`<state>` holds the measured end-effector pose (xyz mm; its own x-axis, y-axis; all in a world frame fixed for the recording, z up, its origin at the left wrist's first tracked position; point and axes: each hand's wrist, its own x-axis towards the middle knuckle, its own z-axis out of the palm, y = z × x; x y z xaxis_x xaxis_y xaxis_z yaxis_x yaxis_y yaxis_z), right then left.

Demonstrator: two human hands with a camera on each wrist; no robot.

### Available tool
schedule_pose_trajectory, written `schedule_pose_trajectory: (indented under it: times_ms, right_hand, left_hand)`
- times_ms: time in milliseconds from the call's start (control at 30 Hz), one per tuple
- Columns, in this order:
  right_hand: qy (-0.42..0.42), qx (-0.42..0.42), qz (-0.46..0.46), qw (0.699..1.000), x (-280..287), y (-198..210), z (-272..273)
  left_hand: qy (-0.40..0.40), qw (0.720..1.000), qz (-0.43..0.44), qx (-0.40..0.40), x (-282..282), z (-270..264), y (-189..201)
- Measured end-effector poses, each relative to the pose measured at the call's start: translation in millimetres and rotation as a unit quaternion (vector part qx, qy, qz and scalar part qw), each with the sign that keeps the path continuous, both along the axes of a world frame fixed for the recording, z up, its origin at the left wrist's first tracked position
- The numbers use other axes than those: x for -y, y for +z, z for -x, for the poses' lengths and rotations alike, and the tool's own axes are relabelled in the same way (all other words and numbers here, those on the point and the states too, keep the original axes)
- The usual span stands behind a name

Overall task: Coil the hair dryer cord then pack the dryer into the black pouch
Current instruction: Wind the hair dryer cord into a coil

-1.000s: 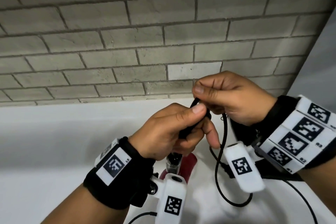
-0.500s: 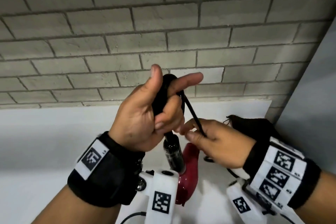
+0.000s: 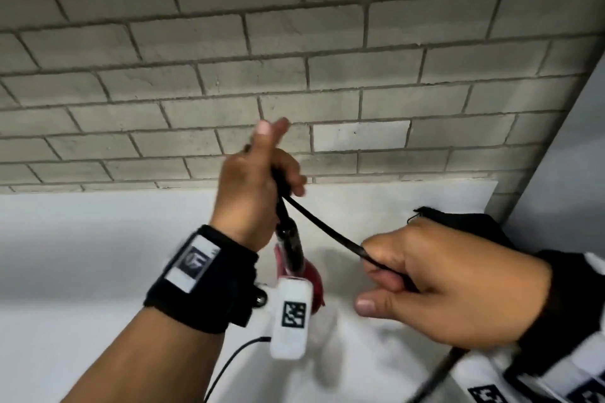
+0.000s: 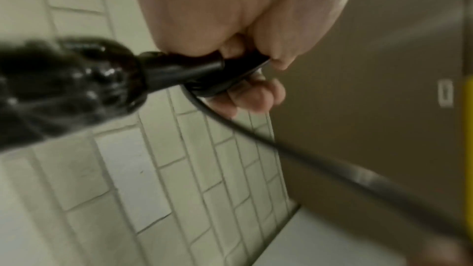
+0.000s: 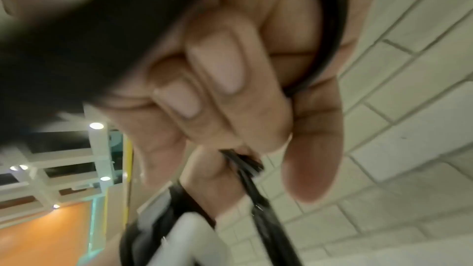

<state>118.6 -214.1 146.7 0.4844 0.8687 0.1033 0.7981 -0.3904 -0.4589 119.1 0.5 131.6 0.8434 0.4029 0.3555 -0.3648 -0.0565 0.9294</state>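
My left hand [image 3: 258, 186] is raised and grips the black cord [image 3: 327, 229] where it leaves the hair dryer's black handle [image 3: 289, 239]. The dryer's red body [image 3: 312, 276] hangs below it, partly hidden by the wrist camera. In the left wrist view, the fingers [image 4: 256, 96] curl round loops of cord beside the handle [image 4: 76, 80]. The cord [image 4: 281, 149] runs taut down to my right hand [image 3: 393, 275], which holds it in a fist. The right wrist view shows the fingers [image 5: 217, 72] curled round the cord [image 5: 258, 199]. The black pouch [image 3: 458, 219] lies behind the right hand.
A white tabletop [image 3: 98, 255] runs up to a grey brick wall [image 3: 294, 59]. A grey panel [image 3: 573, 173] closes off the right side. A thin black cable [image 3: 229, 366] trails from the left wrist camera.
My right hand has drawn the cord right and toward me, pulling it taut. My left hand has turned its back toward me, still holding the cord with the dryer hanging below.
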Motion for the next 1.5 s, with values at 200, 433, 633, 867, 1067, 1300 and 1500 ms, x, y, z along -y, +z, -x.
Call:
schedule_pose_trajectory:
  times_ms: [200, 433, 633, 867, 1067, 1300, 1500]
  right_hand:
    - [0.014, -0.066, -0.112, 0.991, -12.1, 30.5, -7.7]
    - [-0.010, -0.046, -0.136, 0.990, -11.6, 48.7, -47.8]
    - [-0.062, 0.046, -0.005, 0.997, -6.9, 51.8, -73.4]
    - [-0.113, -0.310, -0.291, 0.898, 11.0, 12.7, -89.7]
    - [-0.118, -0.225, -0.432, 0.866, 7.3, -6.4, -87.6]
    - [-0.080, -0.205, -0.270, 0.938, -13.9, -14.6, -74.5]
    - [-0.030, -0.475, -0.340, 0.811, -31.5, 11.3, -53.4]
  left_hand:
    - [-0.121, 0.960, -0.227, -0.115, 27.5, 10.8, -11.4]
    - [-0.365, 0.922, -0.097, -0.084, 22.7, 25.3, -9.8]
    - [-0.405, 0.910, -0.032, -0.088, 11.1, 31.1, -4.6]
    - [-0.349, 0.934, 0.026, -0.065, -23.9, 29.9, 2.6]
    - [-0.299, 0.952, 0.028, -0.067, -34.9, 33.1, 0.6]
    - [-0.271, 0.959, -0.053, -0.072, -12.8, 32.8, 9.0]
    - [-0.198, 0.968, -0.132, -0.080, -2.4, 24.8, 10.1]
